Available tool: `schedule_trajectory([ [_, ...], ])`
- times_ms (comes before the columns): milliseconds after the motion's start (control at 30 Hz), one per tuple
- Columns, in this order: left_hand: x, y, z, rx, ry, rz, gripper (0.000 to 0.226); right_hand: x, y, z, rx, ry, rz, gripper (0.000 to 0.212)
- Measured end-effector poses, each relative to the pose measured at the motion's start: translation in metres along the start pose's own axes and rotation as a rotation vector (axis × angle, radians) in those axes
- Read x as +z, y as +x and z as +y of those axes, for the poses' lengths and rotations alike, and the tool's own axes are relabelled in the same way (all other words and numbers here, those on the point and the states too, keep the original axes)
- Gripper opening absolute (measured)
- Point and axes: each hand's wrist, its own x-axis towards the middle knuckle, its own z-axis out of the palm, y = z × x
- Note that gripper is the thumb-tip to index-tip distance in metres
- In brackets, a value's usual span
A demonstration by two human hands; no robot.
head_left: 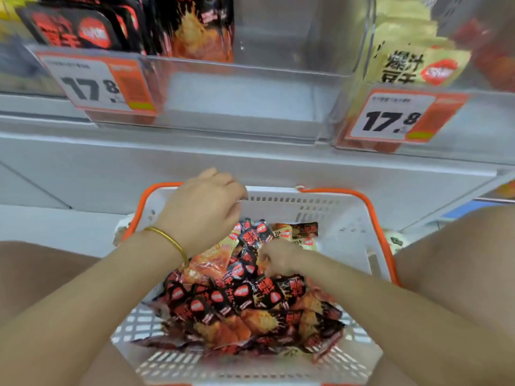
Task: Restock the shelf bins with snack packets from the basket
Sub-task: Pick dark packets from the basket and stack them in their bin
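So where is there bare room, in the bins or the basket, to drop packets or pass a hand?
The middle bin is bare from the black packets at its left across to its right wall. The basket has a bare strip along its right wall. Crowded: the basket's centre and left, filled by the packet heap.

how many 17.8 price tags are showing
2: left price tag fronting the black-packet bin, right price tag fronting the yellow-packet bin; others may be hidden.

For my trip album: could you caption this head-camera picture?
Right hand grips packets in the basket, left hand curled above, below a half-empty bin.
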Motion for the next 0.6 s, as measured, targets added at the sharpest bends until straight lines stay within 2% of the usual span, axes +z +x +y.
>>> schedule_trajectory([
  [100, 0.007, 0.008, 0.003, -0.029, 0.003, -0.034, 0.034, 0.040, 0.012, 0.007, 0.012, -0.092, -0.037, 0.029],
  [200, 0.009, 0.015, 0.004, -0.036, 0.026, -0.107, 0.032, 0.037, 0.014, 0.008, -0.003, -0.094, -0.015, 0.006],
  [267, 0.010, 0.017, 0.007, -0.035, 0.047, -0.163, 0.029, 0.014, 0.011, 0.008, -0.038, -0.070, 0.019, 0.027],
  [401, 0.016, 0.020, 0.008, -0.071, 0.054, -0.337, 0.032, -0.050, -0.015, 0.008, -0.120, 0.068, 0.060, 0.035],
  [534, 0.015, 0.019, 0.012, -0.176, -0.175, -0.480, 0.043, -0.097, -0.059, 0.006, -0.194, 0.285, 0.128, 0.032],
  [601, 0.012, 0.019, 0.015, -0.221, -0.338, -0.485, 0.035, -0.110, -0.077, 0.003, -0.255, 0.504, 0.146, 0.027],
])
